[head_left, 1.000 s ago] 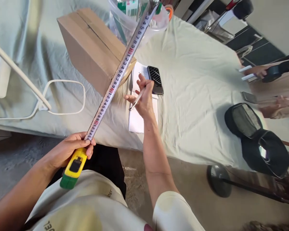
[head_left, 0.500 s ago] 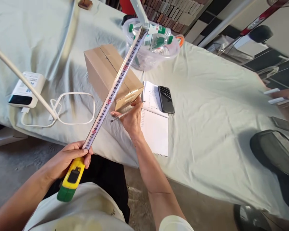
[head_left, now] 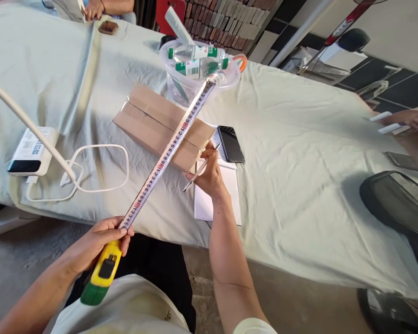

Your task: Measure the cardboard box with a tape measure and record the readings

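My left hand (head_left: 109, 239) is closed around a yellow and green tape measure (head_left: 106, 266), its thumb on the extended blade. The blade slants up and right, passing above a closed cardboard box (head_left: 160, 123), with its metal hook near a plastic basket. At the box's near right end is my right hand (head_left: 211, 174), fingers curled against that end. A thin pen (head_left: 200, 170) is held across the same fingers. Under and beside this hand lies an open notebook (head_left: 204, 206), partly covered by hand and box. A black phone (head_left: 231, 144) rests at the notebook's upper edge.
The clear plastic basket (head_left: 230, 82) holds green-capped bottles. A white power bank (head_left: 33, 150) with a looped cable (head_left: 127, 167) lies left, below a white pole (head_left: 28, 120). Other people's hands show at the top left and right edge. A dark, padded object (head_left: 365, 199) stands right.
The box has turned, its far end swinging left and its near end right. My right hand has moved right with it, pen still held. The view has shifted; the tape stays extended.
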Demonstrator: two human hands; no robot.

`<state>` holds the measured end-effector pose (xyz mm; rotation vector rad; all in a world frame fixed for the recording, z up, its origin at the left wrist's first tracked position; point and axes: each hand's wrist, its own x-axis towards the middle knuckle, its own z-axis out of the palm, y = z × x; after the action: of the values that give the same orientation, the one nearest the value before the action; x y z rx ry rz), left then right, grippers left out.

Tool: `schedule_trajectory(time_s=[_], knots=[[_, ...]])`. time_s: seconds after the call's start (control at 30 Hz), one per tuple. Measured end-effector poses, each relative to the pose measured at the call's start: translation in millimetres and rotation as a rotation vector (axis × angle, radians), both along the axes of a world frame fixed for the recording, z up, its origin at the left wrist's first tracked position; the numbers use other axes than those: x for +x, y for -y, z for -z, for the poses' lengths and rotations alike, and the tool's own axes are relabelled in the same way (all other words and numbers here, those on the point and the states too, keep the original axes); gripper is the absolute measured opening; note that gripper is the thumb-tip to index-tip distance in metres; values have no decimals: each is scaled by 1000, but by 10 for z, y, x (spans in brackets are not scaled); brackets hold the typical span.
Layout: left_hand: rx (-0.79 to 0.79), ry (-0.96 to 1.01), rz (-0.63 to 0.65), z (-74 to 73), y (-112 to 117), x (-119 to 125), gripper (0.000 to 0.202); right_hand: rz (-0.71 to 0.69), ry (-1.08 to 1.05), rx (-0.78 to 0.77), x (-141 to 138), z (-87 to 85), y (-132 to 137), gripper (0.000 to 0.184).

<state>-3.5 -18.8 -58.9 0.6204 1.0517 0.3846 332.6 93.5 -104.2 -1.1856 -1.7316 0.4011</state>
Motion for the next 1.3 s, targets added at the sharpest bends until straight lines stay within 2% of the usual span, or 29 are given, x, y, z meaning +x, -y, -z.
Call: schedule_trajectory(time_s=[0.27,0.57,0.73,0.93,1.03,1.17,1.23,1.3], knots=[[8,-73,48,69,183,-126,29,7,20,-48,142,-39,28,61],[-30,-257,-39,-112,466,-159,36,32,-5,12,236,49,-13,62],[17,-294,-19,-117,535,-230,39,-9,-20,103,203,48,-33,61],[162,-366,13,-5,519,-319,40,15,-43,73,189,76,-31,62],[234,-406,14,-4,490,-309,40,20,-98,29,190,59,-24,65],[346,-451,-25,-107,388,-325,37,-13,-352,-86,204,-23,16,65],[364,-471,-2,-185,299,-370,34,-44,-493,-133,241,-72,58,62],[380,-517,40,-271,198,-433,31,-83,-549,-182,301,-123,113,60]])
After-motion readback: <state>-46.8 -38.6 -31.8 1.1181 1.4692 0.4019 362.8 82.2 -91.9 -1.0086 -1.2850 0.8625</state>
